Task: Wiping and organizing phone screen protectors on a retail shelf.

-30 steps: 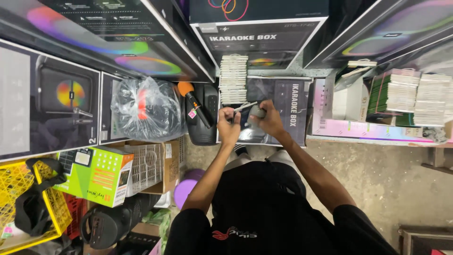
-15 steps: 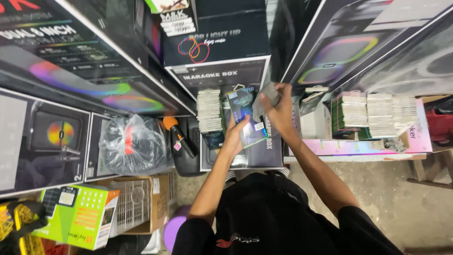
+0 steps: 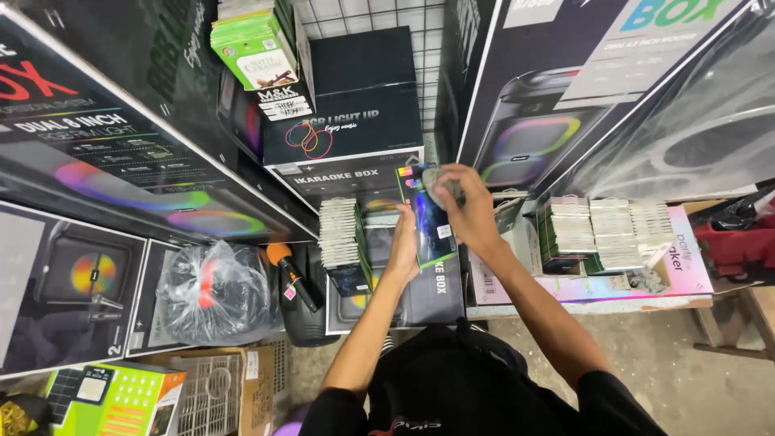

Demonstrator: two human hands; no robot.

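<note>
Right hand [image 3: 468, 211] pinches a grey cloth [image 3: 440, 184] on the boxed package [image 3: 429, 218] gripped by the left hand [image 3: 404, 249], so wiping wants a firm brace

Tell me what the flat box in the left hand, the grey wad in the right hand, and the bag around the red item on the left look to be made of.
Flat box: glossy printed card, likely film-wrapped; it shows sheen and crisp edges.
Grey wad in the right hand: looks like crumpled cloth, soft and matte; hard to confirm.
Bag: thin clear plastic film, wrinkled with bright glints.
Left hand grips the box's edge.
</note>
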